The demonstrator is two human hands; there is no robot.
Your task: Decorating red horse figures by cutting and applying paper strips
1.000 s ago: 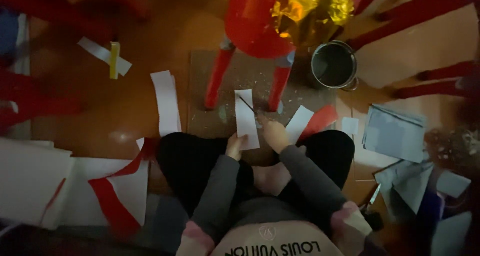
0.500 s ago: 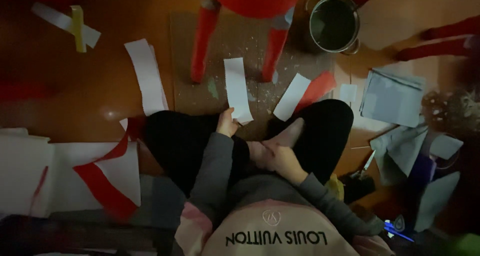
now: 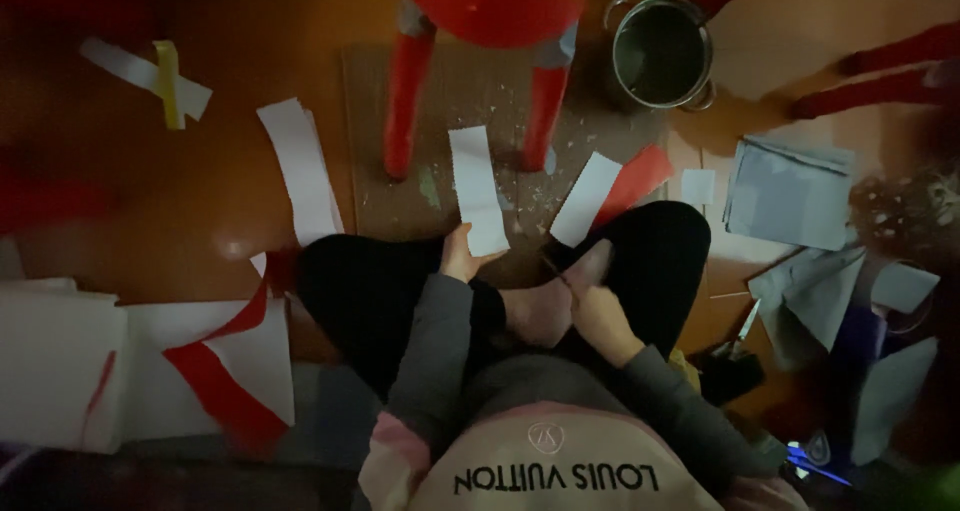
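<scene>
On the floor, left hand (image 3: pixel 460 261) pinches a white paper strip (image 3: pixel 476 189); right hand (image 3: pixel 598 316) grips a thin tool (image 3: pixel 558 274), best kept steady.

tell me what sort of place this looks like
Probably a room floor used as a craft spot: cut white paper strips and paper scraps litter the orange floor, beside a red stool and a metal pot.

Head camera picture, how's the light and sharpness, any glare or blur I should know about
Head view: dim, warm light, corners fall to near black; a small glare spot on the orange floor; the edges smear, so the red stool and the metal pot look soft; the left hand on the white paper strip is fairly sharp; the right hand is darker, its grip unclear.
</scene>
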